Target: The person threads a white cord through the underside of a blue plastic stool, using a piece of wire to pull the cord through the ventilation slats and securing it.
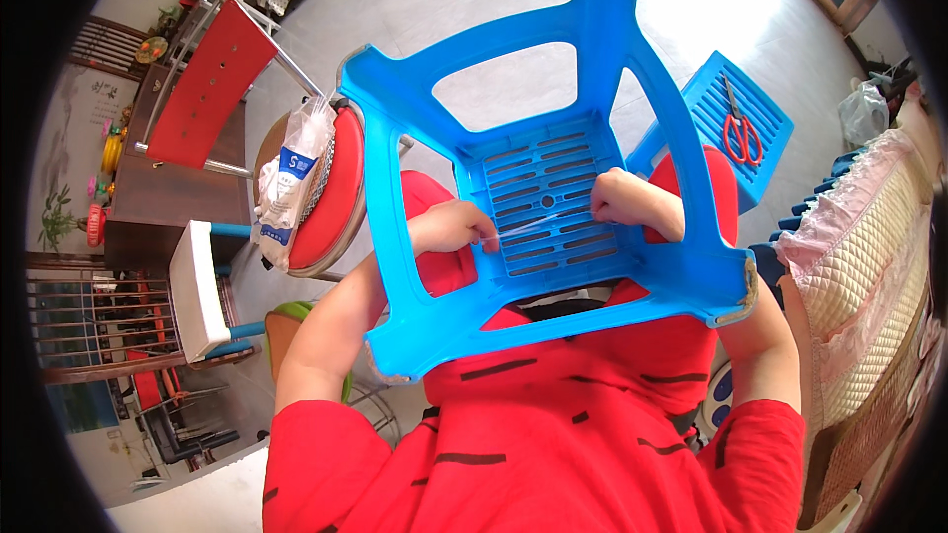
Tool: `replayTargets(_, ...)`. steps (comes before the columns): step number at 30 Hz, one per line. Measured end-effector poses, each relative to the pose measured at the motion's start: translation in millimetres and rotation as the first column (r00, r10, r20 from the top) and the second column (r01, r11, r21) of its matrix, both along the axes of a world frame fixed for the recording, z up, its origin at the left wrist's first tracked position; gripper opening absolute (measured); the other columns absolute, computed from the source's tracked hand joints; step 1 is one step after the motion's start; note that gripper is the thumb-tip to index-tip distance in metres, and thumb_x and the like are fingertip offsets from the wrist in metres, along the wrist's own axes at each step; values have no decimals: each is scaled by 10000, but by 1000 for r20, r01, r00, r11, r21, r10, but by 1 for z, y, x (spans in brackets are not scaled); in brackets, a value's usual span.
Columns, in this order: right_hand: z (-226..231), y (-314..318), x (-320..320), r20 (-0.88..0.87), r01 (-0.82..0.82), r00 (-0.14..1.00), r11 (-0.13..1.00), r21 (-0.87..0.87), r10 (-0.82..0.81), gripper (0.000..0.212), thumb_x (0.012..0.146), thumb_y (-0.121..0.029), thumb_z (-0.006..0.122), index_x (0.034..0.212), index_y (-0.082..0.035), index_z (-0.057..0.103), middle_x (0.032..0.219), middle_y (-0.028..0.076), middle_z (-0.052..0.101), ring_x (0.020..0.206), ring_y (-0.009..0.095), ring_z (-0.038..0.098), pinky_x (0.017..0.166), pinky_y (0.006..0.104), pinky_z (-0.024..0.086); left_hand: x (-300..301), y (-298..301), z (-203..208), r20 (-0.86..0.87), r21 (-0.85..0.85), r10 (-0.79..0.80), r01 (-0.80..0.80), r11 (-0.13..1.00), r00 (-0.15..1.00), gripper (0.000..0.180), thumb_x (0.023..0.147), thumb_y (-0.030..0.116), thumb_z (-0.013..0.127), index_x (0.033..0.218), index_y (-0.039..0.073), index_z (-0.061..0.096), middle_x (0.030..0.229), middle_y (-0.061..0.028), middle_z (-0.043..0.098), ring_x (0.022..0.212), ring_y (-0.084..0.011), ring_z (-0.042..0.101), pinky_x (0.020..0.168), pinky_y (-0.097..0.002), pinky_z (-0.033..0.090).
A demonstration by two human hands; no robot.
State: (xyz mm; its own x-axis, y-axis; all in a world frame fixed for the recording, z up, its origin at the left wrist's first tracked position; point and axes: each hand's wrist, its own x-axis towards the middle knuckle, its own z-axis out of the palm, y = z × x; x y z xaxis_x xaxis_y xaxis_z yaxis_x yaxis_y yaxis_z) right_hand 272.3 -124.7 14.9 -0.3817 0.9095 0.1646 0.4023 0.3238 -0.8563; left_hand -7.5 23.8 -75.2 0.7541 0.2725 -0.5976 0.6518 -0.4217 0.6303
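Observation:
A blue plastic stool [602,316] lies upside down across my lap, its legs pointing up toward me and its slatted seat at the bottom. Both my hands reach inside the frame through the side openings. The fingers of my left hand [454,228] are closed in a pinch on one end of a thin clear strip [528,229]. My right hand [630,199] is closed on the other end. Between them the strip runs taut over the slats. Whether it passes through any slot, I cannot tell.
Red-handled scissors [736,120] lie on a second blue stool [774,128] at the right. A plastic package [291,183] rests on a red chair [341,178] at the left. A quilted cover [864,266] drapes furniture on the far right; a white-topped stool [197,291] stands left.

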Motion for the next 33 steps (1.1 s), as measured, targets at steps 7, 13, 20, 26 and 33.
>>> replayTargets(7, -103, 61, 18, 360, 20, 931, 975, -223, 63, 68, 756, 8, 675, 815, 8, 709, 942, 114, 636, 775, 234, 646, 716, 320, 531, -16, -11, 1, 296, 507, -27, -134, 851, 955, 139, 817, 5, 548, 874, 1, 675, 889, -124, 664, 844, -299, 646, 727, -376, 521)
replayTargets(13, -103, 53, 21, 376, 56, 918, 978, 200, -129, 103, 721, -9, 727, 819, -37, 736, 1024, 57, 630, 907, 241, 610, 733, 335, 538, -16, -32, 27, 286, 758, -182, -106, 643, 941, 113, 801, 9, 545, 878, -11, 626, 864, -167, 621, 776, -364, 623, 661, -433, 508)
replayTargets(20, -67, 47, 17, 427, 27, 856, 851, 524, -290, 150, 726, 4, 721, 870, -35, 732, 1042, 61, 627, 965, 243, 596, 747, 313, 541, -7, -42, 37, 583, 653, -76, -410, 637, 809, 110, 752, -55, 579, 851, -12, 599, 820, -164, 613, 749, -353, 616, 634, -393, 507)
replayTargets(26, -92, 51, 17, -87, 109, 991, 991, 76, -102, 164, 820, 23, 635, 959, -17, 713, 825, 103, 670, 692, 213, 664, 634, 288, 548, 35, -29, 19, 764, 290, 111, -493, 820, 636, 89, 810, -56, 554, 885, -19, 586, 829, -119, 603, 730, -226, 652, 590, -293, 502)
replayTargets(33, -86, 59, 10, -203, 198, 929, 878, -436, -310, 159, 869, 1, 618, 1014, 33, 675, 729, 96, 661, 648, 108, 623, 565, 229, 508, 58, -22, -7, 529, -421, 652, -500, 757, 543, 152, 900, 7, 550, 1049, 8, 578, 900, -72, 598, 784, -194, 673, 650, -287, 548)
